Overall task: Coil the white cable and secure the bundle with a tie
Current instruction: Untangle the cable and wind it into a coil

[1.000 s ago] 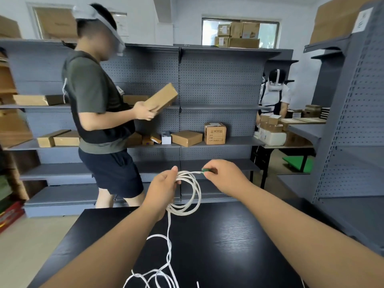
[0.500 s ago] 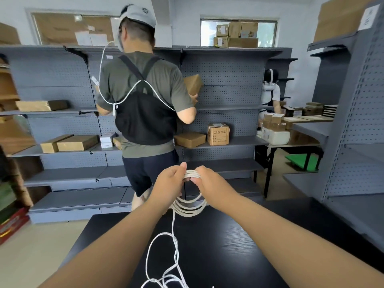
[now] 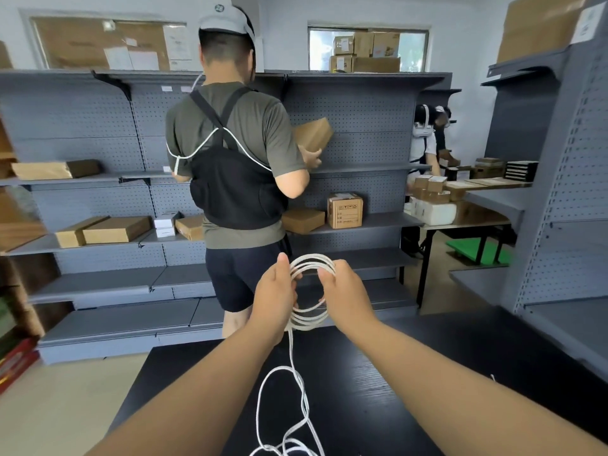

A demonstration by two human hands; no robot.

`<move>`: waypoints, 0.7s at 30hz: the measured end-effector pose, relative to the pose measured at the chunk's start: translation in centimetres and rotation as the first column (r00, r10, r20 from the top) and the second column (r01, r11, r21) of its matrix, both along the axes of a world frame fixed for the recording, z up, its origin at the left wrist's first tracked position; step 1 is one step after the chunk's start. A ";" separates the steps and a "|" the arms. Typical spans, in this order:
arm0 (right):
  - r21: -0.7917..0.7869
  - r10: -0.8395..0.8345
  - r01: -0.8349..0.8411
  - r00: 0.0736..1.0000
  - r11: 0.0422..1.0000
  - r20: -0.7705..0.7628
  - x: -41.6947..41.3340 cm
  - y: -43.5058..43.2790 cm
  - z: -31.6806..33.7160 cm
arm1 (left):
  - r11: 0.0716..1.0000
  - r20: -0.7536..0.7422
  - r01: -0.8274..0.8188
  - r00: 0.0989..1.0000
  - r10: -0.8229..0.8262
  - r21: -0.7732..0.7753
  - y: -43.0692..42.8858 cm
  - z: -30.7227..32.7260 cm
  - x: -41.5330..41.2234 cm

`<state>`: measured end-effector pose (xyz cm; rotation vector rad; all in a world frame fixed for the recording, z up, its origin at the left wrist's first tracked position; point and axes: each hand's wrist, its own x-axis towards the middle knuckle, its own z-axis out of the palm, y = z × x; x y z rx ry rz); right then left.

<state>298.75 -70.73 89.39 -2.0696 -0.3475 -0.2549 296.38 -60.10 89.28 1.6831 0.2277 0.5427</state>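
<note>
I hold the white cable (image 3: 311,263) in the air above the far edge of the black table (image 3: 411,373), wound into a coil of several loops. My left hand (image 3: 274,299) grips the coil's left side with the thumb up. My right hand (image 3: 345,297) grips its right side. From the bottom of the coil a loose length of cable hangs down and lies in tangled loops on the table near the lower frame edge. No tie is visible; a green tip seen earlier is hidden.
A person (image 3: 237,179) stands just beyond the table, back to me, holding a cardboard box at the grey shelving (image 3: 362,126). Boxes lie on the shelves. Another grey shelf unit (image 3: 559,192) stands at the right, with a second person and a loaded table behind it.
My right hand came in from the right and now grips the coil's right side. The coil gained a loop. The person in front turned to face the shelves.
</note>
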 end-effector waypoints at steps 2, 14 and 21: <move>-0.111 0.037 -0.033 0.999 0.993 0.027 -0.1 -0.2 0.3 | 0.981 0.064 -0.058 0.997 0.047 0.187 0.5 0.1 0.3; -0.599 0.038 0.239 0.911 0.764 0.411 -0.5 -1.4 1.3 | 0.656 0.050 0.001 0.997 -0.059 0.754 0.5 2.0 1.4; -0.580 0.097 0.084 0.957 0.810 0.274 -0.2 -2.5 2.2 | 0.649 0.080 -0.053 0.997 -0.013 0.759 -0.4 1.8 1.7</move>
